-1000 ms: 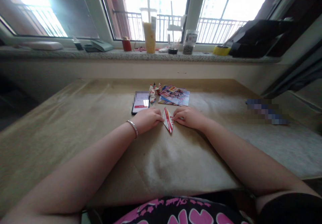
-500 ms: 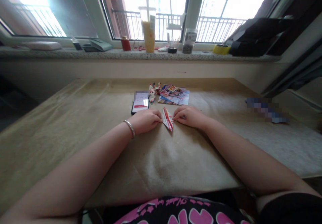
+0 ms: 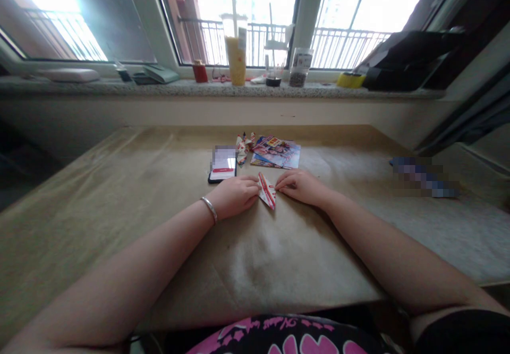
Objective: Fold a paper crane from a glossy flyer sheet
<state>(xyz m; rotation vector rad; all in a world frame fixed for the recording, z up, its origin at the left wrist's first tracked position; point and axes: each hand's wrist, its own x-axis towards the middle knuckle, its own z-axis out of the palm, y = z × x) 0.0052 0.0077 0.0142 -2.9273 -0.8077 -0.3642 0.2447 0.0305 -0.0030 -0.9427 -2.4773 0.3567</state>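
A small folded paper (image 3: 267,191), white with red stripes and print and roughly diamond-shaped, is between my two hands just above the tabletop. The fingertips of my left hand (image 3: 239,193), with a silver bangle at the wrist, are closed at its left corner. My right hand (image 3: 300,187) pinches the right corner between thumb and index finger. Behind my left hand lies a phone (image 3: 223,167) with its screen lit. Several folded paper pieces (image 3: 244,147) in similar red and white print sit beyond the phone.
A stack of colourful printed sheets (image 3: 279,152) lies behind the folded paper. The table (image 3: 191,269) has a tan cover. A blurred item (image 3: 424,178) rests at the far right. Cups, including a yellow drink (image 3: 236,59), and a black bag (image 3: 402,62) stand on the windowsill.
My left hand has shifted slightly right, its fingers further over the paper's left edge. My right hand keeps its pinch, and the paper has barely moved.
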